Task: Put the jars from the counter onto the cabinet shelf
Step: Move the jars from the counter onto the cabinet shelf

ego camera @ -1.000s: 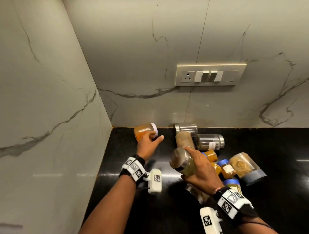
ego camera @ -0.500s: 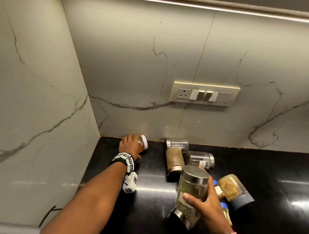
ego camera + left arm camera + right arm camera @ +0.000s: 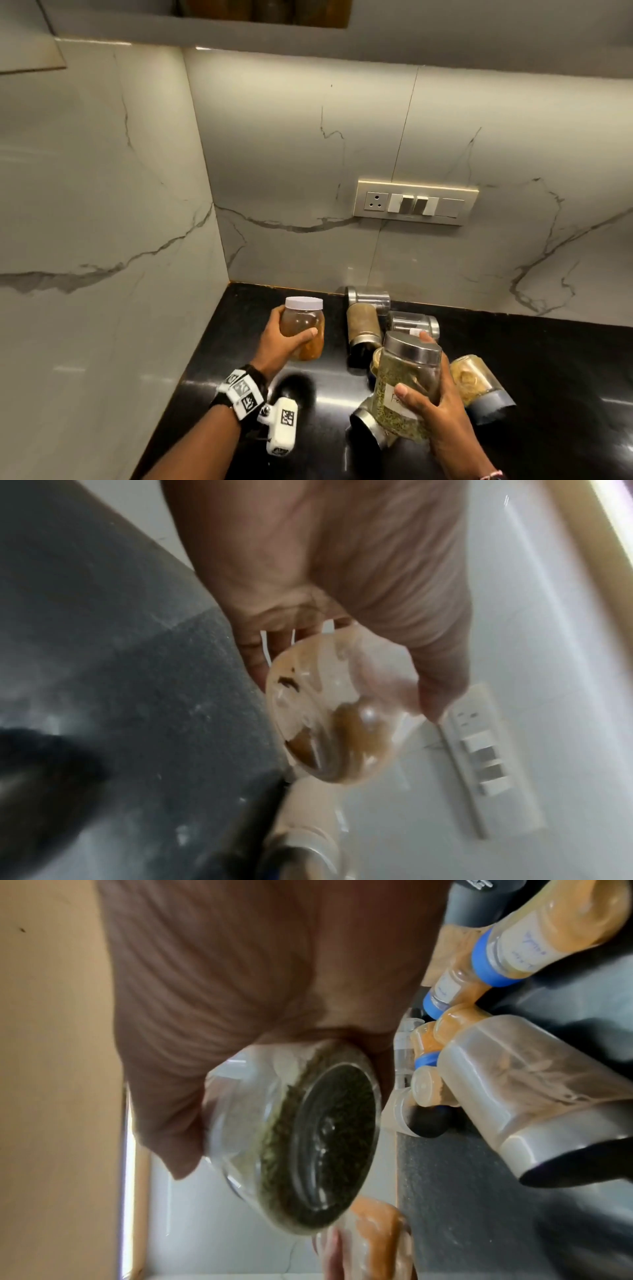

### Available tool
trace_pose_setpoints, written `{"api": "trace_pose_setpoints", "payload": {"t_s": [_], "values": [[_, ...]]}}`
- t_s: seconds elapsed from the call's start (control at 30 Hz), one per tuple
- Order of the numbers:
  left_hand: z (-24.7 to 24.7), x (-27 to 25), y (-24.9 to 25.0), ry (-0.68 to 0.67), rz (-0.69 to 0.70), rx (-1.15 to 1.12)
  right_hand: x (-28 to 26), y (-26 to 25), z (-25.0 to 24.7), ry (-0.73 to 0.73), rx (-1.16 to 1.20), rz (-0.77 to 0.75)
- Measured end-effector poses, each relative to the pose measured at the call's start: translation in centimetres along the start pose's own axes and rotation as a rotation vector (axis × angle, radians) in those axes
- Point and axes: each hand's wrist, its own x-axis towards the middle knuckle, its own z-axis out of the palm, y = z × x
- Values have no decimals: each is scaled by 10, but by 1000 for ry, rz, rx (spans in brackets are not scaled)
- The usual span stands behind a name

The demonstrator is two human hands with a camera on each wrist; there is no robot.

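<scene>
While left hand (image 3: 277, 346) holds white-lid jar (image 3: 303, 329) upright, right hand (image 3: 435, 407) grips green-seed jar (image 3: 404, 383); more jars (image 3: 363, 325) lie on worktop (image 3: 548, 359) at 12 o'clock.

A switch panel (image 3: 416, 202) with one socket and several rocker switches was mounted on the veined marble backsplash (image 3: 308, 164). A matching marble side wall (image 3: 102, 205) met it at the corner. A light strip (image 3: 342, 56) ran along the backsplash top.
</scene>
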Motion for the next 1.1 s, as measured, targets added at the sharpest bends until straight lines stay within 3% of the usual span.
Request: {"api": "trace_pose_setpoints", "payload": {"t_s": [0.1, 0.23, 0.5, 0.63, 0.8, 0.9, 1.1], "values": [[11, -46, 35, -98, 38, -205, -11, -16, -5, -44, 6, -22], [22, -101, 90, -151, 145, -260, -29, -52, -9, -114, 8, -114], [18, -184, 209, -68, 399, -274, -65, -153, -18, -280, -53, -423], [13, -197, 270, -4, 595, -238, -82, -209, -13, -246, -254, -697], [8, -214, 344, 60, 795, -200, -95, -273, -7, -268, -329, -923], [4, -216, 385, 109, 895, -161, -88, -311, -3, -302, -268, -989], [-9, -195, 455, 192, 915, -71, -66, -386, 5, -266, -185, -983]]}}
